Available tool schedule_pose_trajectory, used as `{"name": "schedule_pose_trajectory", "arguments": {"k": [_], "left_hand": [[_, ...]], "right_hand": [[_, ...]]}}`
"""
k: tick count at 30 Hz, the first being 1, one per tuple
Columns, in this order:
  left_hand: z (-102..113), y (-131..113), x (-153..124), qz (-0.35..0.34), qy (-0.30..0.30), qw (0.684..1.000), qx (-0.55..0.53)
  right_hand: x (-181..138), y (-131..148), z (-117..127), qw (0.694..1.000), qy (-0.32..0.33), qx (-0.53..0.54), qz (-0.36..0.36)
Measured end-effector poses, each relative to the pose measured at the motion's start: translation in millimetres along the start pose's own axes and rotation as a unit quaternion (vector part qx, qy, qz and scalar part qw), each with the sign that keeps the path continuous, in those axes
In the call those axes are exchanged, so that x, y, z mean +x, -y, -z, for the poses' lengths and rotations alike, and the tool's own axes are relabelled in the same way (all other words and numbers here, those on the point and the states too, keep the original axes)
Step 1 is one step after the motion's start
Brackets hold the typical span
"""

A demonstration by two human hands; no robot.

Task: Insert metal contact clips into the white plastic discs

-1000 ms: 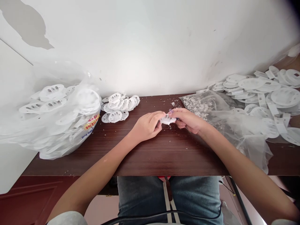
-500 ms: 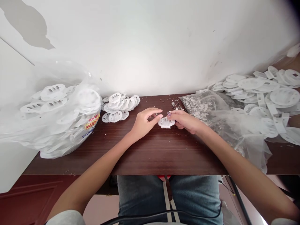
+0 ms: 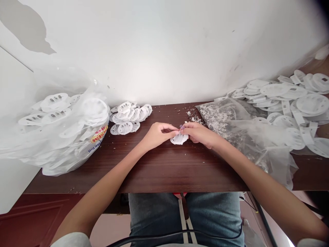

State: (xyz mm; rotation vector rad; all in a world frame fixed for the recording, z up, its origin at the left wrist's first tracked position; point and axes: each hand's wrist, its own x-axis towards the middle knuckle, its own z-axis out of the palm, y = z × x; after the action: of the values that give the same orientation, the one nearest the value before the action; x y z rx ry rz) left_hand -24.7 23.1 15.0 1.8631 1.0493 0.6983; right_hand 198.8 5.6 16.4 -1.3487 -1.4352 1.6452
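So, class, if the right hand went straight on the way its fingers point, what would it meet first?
Probably the left hand, close ahead at the white slotted piece, though exact depth is unclear.

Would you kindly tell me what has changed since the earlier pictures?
The left hand let go of the white oval piece, then took hold of it again; the piece shifted slightly nearer the person. The right hand kept its grip. The small pile and printed bag stayed put.
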Motion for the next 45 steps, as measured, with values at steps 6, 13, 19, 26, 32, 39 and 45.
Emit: {"name": "schedule_pose_trajectory", "arguments": {"k": [6, 13, 19, 26, 32, 39, 45], "left_hand": [[-4, -2, -4, -0.130, -0.021, 0.987, 0.097], [-7, 4, -5, -0.172, -0.054, 0.971, 0.155], [-9, 1, -5, -0.113, -0.087, 0.986, 0.091], [-9, 2, -2, -0.030, -0.081, 0.994, -0.065], [-7, 9, 2, -0.024, -0.057, 0.991, -0.122], [-7, 12, 4, -0.018, -0.053, 0.981, -0.188], [-4, 14, 6, -0.004, -0.033, 0.978, -0.205]], "right_hand": [[2, -1, -1, 1.000, 0.001, 0.004, -0.014], [2, -1, -2, 1.000, -0.008, 0.019, -0.017], [1, 0, -2, 0.999, -0.009, 0.033, -0.010], [-1, 4, -4, 0.998, 0.003, 0.065, -0.013], [-2, 5, -5, 0.997, 0.009, 0.082, -0.006], [-2, 4, -6, 0.994, 0.017, 0.107, 0.011], [-3, 7, -9, 0.993, 0.014, 0.120, 0.013]]}}
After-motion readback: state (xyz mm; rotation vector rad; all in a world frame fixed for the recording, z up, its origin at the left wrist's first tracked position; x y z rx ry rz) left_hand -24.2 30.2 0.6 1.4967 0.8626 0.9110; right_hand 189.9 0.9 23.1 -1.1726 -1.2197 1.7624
